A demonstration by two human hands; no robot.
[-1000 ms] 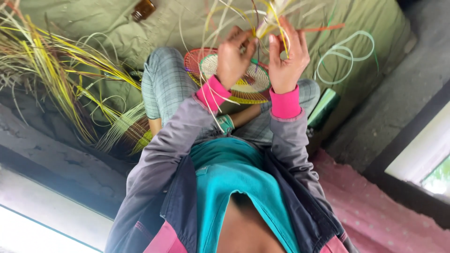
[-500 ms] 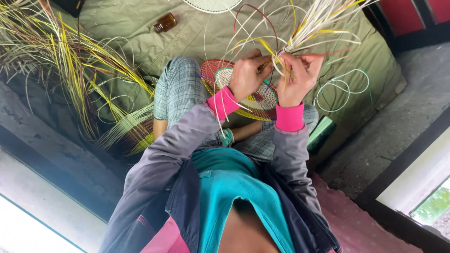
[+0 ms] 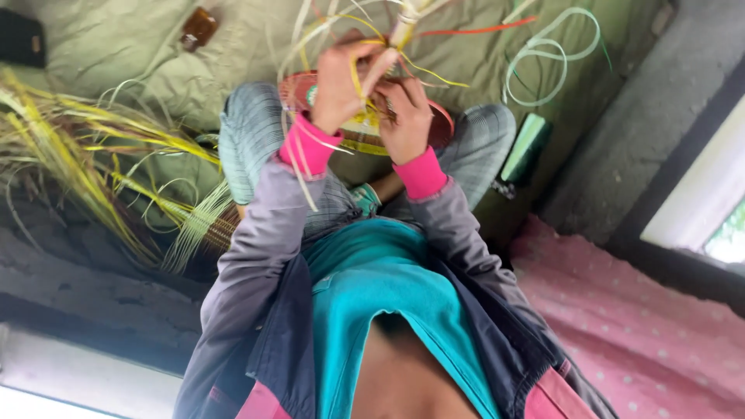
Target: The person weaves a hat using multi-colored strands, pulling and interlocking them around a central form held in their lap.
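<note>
Upper left of the frame: dark flat object at the edge, small brown bottle lying on the olive cloth. Left of centre: loose heap of yellow-green grass strands spread over the cloth, well apart from the hands.

Upper centre: left hand, pink cuff at the wrist, fingers clenched on a bundle of pale strips that rises to the top edge. Just beside it — right hand, also pink-cuffed, fingers curled around yellow strips at the work; exact grip partly hidden by the left hand. Round woven basket, red rim with yellow weave, resting on the lap between the checked knees, directly under both hands and touching them.

Right of centre: green flat case beside the knee. Upper right: coil of pale green strip on the cloth. Lower right: pink dotted fabric.
</note>
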